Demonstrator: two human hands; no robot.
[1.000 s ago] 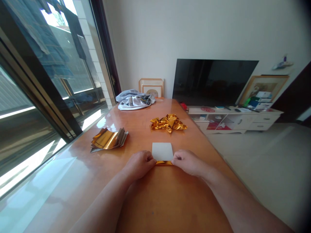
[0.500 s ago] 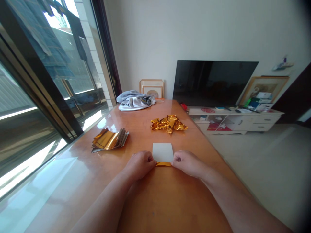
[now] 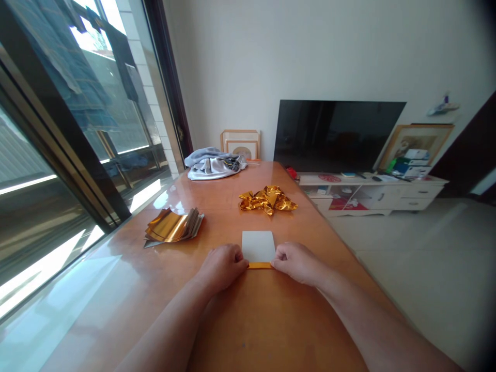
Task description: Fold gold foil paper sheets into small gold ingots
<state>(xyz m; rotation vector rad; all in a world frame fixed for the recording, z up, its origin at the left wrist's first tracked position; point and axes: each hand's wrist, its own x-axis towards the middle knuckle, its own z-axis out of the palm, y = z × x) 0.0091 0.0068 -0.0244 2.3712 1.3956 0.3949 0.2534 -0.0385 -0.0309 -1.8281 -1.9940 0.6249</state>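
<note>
A sheet of gold foil paper (image 3: 258, 247) lies white side up on the wooden table. Its near edge is turned over into a narrow gold strip. My left hand (image 3: 225, 264) pinches the left end of that strip, fingers curled. At the other end, my right hand (image 3: 295, 262) presses thumb and finger on the fold. Beyond the sheet sits a loose pile of folded gold foil pieces (image 3: 267, 200). To the left lies a fanned stack of gold foil sheets (image 3: 172, 226).
The glossy wooden table (image 3: 271, 325) runs toward the wall. A bundle of grey cloth (image 3: 215, 164) rests at its far end. Sliding glass doors (image 3: 62, 155) stand on the left. A television (image 3: 337, 135) and a white cabinet (image 3: 382, 196) are beyond the right edge.
The gold strip at the sheet's near edge looks flatter and straighter. My right thumb has moved slightly inward along it. The whole view has shifted a little.
</note>
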